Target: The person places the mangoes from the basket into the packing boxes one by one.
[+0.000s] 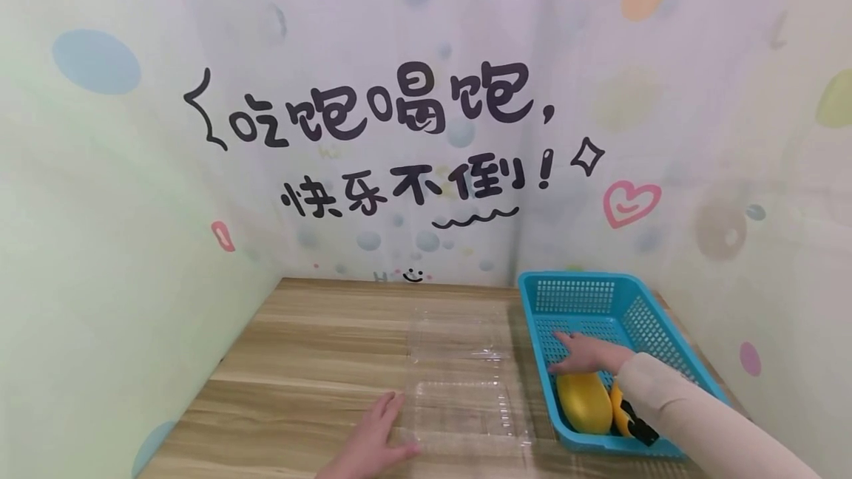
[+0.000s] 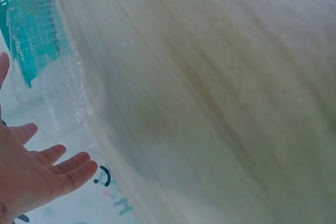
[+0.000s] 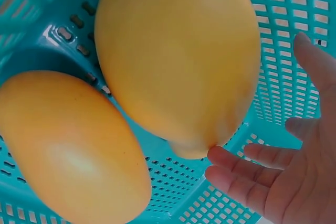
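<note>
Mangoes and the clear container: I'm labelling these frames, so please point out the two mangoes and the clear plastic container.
larger mango (image 3: 178, 56), right wrist view, middle of its skin.
smaller mango (image 3: 68, 145), right wrist view, middle of its skin.
clear plastic container (image 1: 466, 405), head view, near tray's floor.

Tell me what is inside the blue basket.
Inside the blue basket lie two yellow mangoes, with the right hand reaching in beside them. The sleeve covers part of the second mango.

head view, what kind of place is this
Probably a staged tabletop booth, not a real kitchen: a wooden table boxed in by printed cartoon backdrop walls, with a blue basket of mangoes and a clear plastic box.
</note>
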### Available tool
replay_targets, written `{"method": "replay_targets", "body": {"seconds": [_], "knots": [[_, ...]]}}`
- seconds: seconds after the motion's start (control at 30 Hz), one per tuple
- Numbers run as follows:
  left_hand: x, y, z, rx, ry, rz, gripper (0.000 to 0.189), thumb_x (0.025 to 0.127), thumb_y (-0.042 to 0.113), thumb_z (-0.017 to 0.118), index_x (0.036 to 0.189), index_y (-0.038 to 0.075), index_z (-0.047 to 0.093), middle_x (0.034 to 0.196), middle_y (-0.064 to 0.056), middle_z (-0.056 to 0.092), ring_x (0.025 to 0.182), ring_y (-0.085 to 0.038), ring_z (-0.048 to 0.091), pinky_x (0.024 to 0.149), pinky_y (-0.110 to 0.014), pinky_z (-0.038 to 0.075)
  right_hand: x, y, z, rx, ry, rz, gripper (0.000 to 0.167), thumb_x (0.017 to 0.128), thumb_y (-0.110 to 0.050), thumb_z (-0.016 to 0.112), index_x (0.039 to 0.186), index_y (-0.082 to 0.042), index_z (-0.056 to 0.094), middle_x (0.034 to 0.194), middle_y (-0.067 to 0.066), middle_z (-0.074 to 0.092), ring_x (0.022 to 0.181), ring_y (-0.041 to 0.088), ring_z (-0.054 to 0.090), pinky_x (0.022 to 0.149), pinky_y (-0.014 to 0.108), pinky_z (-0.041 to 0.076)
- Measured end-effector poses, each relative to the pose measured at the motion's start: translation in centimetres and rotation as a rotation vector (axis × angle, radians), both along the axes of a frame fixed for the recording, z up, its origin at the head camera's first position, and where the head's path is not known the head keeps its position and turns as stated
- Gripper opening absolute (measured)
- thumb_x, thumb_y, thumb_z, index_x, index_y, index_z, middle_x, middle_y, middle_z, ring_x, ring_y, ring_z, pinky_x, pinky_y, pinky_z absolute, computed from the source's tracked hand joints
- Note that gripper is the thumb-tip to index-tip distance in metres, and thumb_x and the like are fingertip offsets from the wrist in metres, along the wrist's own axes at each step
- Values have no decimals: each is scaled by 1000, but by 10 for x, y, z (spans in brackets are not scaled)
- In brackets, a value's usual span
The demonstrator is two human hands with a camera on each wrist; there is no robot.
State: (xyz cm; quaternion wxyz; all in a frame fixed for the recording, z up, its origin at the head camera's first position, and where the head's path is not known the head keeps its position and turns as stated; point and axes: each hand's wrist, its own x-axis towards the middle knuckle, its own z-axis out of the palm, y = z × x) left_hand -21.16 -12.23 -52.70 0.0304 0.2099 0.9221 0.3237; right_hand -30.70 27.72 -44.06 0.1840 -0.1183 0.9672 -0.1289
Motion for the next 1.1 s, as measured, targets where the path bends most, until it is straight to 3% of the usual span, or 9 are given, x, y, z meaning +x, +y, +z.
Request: {"method": "replay_targets", "body": {"seconds": [0.23,0.47,0.63,0.77,0.9,1.1], "knots": [[0,2,1,-21,31,-15,83,79,52,61,138,0,34,142,-23,34,124,-49,33,95,-67,30,-1,-1,0,33,-28,-8,79,79,-46,65,138,-2,35,136,33,34,124,52,30,95,69,27],[2,2,3,-16,32,-16,82,80,51,61,138,0,34,143,-23,31,123,-52,32,93,-69,29,-1,4,-3,39,-92,-43,79,79,-44,65,139,-2,34,134,30,40,121,50,36,94,66,31],[2,2,2,9,-6,-9,81,81,51,60,138,0,33,146,-22,27,123,-56,28,88,-74,28,1,4,-4,4,-135,-87,83,79,-44,66,140,-1,31,131,29,44,101,36,53,77,51,49],[1,3,1,20,-18,-5,81,81,51,60,138,0,33,146,-20,27,123,-57,27,86,-75,28,2,3,-4,41,-149,-111,88,76,-50,67,138,2,33,120,24,51,81,27,53,65,40,50],[2,2,2,18,-9,-11,81,81,50,60,138,-1,33,146,-21,28,122,-57,28,87,-75,28,2,2,-4,64,-168,-130,91,71,-55,68,135,3,36,106,19,55,76,26,53,62,41,51],[3,3,2,17,-21,-9,80,82,49,60,138,-1,33,145,-21,29,120,-59,28,83,-76,29,2,-1,-6,11,-206,-180,94,68,-53,73,136,-1,34,104,16,52,85,29,49,70,47,50]]}}
